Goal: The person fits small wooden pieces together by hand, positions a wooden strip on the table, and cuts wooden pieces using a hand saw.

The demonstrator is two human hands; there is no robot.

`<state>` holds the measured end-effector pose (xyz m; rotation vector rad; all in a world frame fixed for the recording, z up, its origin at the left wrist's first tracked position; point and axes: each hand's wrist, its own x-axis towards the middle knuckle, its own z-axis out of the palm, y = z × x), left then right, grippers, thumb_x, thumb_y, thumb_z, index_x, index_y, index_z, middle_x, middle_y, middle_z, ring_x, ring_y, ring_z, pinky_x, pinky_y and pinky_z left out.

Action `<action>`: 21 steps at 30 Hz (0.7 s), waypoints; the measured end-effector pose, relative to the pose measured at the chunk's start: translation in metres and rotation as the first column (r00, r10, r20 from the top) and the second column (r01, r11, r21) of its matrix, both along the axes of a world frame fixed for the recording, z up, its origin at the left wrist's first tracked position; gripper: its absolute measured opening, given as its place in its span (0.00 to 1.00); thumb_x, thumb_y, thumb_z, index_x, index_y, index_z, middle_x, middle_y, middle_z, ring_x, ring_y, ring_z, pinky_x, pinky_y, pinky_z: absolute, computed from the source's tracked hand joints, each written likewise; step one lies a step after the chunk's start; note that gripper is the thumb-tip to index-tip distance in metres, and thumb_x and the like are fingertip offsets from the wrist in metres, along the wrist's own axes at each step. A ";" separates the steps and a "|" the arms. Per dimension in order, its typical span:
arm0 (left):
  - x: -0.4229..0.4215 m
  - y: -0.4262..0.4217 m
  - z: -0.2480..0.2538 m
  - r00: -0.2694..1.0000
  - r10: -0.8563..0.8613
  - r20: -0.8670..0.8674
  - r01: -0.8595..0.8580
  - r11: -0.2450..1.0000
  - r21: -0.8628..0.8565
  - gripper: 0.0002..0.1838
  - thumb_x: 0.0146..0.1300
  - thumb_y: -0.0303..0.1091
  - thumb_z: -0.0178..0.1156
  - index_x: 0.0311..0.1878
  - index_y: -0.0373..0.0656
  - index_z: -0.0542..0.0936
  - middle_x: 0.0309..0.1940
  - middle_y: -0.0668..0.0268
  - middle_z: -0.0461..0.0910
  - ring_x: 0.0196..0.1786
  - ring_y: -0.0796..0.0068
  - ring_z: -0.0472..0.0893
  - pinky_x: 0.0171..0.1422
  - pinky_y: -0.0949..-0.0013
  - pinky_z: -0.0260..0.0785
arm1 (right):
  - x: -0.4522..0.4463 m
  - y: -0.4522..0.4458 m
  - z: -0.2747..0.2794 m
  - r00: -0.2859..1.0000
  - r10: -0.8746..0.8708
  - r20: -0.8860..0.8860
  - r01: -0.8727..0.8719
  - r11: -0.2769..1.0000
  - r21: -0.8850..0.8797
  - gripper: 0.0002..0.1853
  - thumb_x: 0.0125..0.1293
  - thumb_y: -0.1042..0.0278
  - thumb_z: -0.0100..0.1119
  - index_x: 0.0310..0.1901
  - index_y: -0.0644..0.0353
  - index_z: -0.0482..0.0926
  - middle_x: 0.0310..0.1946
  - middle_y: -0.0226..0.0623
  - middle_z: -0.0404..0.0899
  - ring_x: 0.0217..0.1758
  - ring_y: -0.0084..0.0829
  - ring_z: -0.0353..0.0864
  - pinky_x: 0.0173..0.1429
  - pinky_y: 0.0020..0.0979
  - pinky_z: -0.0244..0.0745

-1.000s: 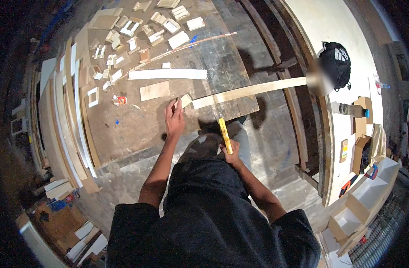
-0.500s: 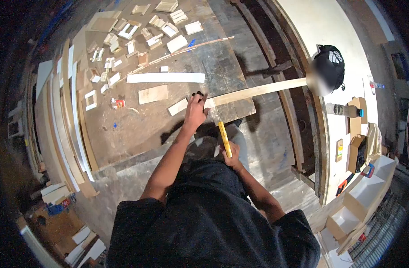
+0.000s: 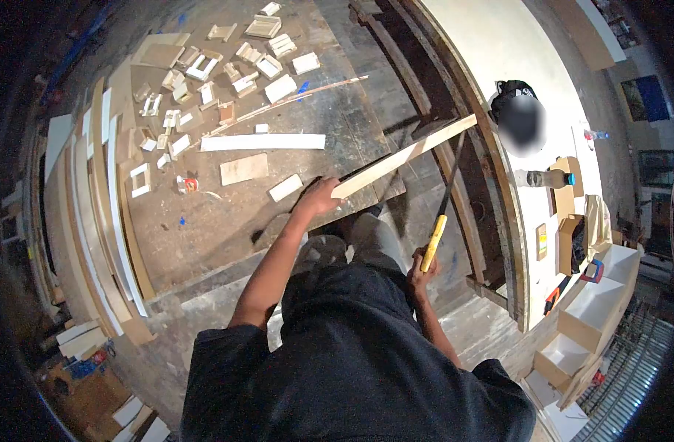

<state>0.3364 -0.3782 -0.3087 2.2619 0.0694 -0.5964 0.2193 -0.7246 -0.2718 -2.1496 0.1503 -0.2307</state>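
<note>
My left hand (image 3: 321, 197) is closed on the near end of a long wooden strip (image 3: 403, 156), which slants up to the right across the edge of the wooden work board (image 3: 204, 254). A short wooden piece (image 3: 285, 188) lies apart just left of that hand. In my right hand (image 3: 423, 271) is a handsaw (image 3: 435, 239), gripped by its yellow handle. Its thin dark blade points up and away, the tip near the strip's far end; whether they touch I cannot tell. A flat wood block (image 3: 244, 169) and a white strip (image 3: 263, 141) lie farther on the board.
Several small wooden assemblies (image 3: 203, 66) cover the board's far part. Long planks (image 3: 109, 199) line the left side. To the right stands a white-topped table (image 3: 492, 44) with a black bag (image 3: 515, 110), a bottle (image 3: 550, 179) and cardboard boxes (image 3: 584, 324).
My left hand has shifted down and taken hold of the strip, whose far end has tilted away. The short piece now lies separate. My right hand has moved right with the saw.
</note>
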 end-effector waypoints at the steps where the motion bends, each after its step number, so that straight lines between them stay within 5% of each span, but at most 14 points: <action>1: 0.000 -0.001 -0.005 0.997 -0.048 -0.056 0.047 0.998 -0.030 0.34 0.61 0.42 0.72 0.65 0.39 0.69 0.62 0.47 0.75 0.66 0.45 0.74 0.70 0.49 0.66 | -0.001 -0.002 -0.001 0.999 -0.049 0.015 0.050 0.997 -0.056 0.04 0.64 0.73 0.56 0.34 0.62 0.78 0.27 0.36 0.79 0.32 0.32 0.79 0.43 0.34 0.72; 5: -0.011 -0.011 -0.015 0.987 0.141 -0.079 -0.150 0.980 -0.127 0.23 0.71 0.47 0.60 0.59 0.38 0.74 0.53 0.43 0.80 0.58 0.45 0.80 0.61 0.50 0.69 | 0.000 -0.010 -0.013 0.987 -0.138 0.078 0.139 0.990 -0.010 0.06 0.67 0.69 0.57 0.36 0.62 0.78 0.27 0.35 0.80 0.32 0.33 0.78 0.43 0.36 0.72; 8: -0.026 -0.017 0.012 0.984 0.147 -0.102 -0.161 0.976 -0.148 0.24 0.76 0.50 0.53 0.57 0.35 0.73 0.52 0.43 0.79 0.59 0.44 0.79 0.60 0.49 0.69 | 0.001 -0.015 -0.012 0.986 -0.097 0.135 0.108 0.991 -0.079 0.08 0.68 0.68 0.58 0.34 0.63 0.78 0.25 0.35 0.79 0.29 0.33 0.78 0.40 0.36 0.72; 11: -0.052 -0.034 0.026 0.955 0.264 0.137 -0.221 0.939 -0.264 0.21 0.76 0.47 0.53 0.52 0.33 0.73 0.42 0.41 0.78 0.51 0.41 0.80 0.53 0.50 0.69 | 0.009 -0.001 0.003 0.983 -0.153 0.102 0.150 0.988 0.037 0.10 0.69 0.66 0.59 0.33 0.64 0.80 0.23 0.36 0.78 0.27 0.34 0.77 0.37 0.36 0.72; 13: -0.060 -0.056 0.040 0.875 0.420 0.241 -0.269 0.835 -0.480 0.18 0.75 0.43 0.55 0.43 0.33 0.72 0.29 0.49 0.72 0.33 0.55 0.74 0.42 0.55 0.67 | 0.020 0.010 0.021 0.988 -0.135 0.079 0.136 0.991 -0.005 0.11 0.69 0.65 0.61 0.33 0.65 0.81 0.24 0.36 0.79 0.27 0.33 0.78 0.37 0.35 0.72; 16: -0.063 -0.087 0.057 0.796 0.554 0.244 -0.352 0.752 -0.557 0.17 0.74 0.40 0.55 0.35 0.36 0.69 0.23 0.60 0.64 0.29 0.72 0.64 0.34 0.61 0.62 | 0.044 0.029 0.024 0.984 -0.088 0.153 0.076 0.994 0.081 0.11 0.65 0.63 0.72 0.41 0.63 0.87 0.25 0.33 0.83 0.27 0.28 0.80 0.36 0.32 0.74; 21: -0.047 -0.138 0.085 0.634 0.720 0.282 -0.348 0.591 -0.728 0.18 0.78 0.45 0.52 0.41 0.36 0.71 0.31 0.62 0.70 0.35 0.72 0.70 0.41 0.64 0.66 | 0.058 0.046 0.054 0.975 0.217 0.039 -0.219 0.928 0.302 0.19 0.59 0.73 0.76 0.51 0.72 0.84 0.44 0.38 0.88 0.44 0.22 0.83 0.52 0.27 0.80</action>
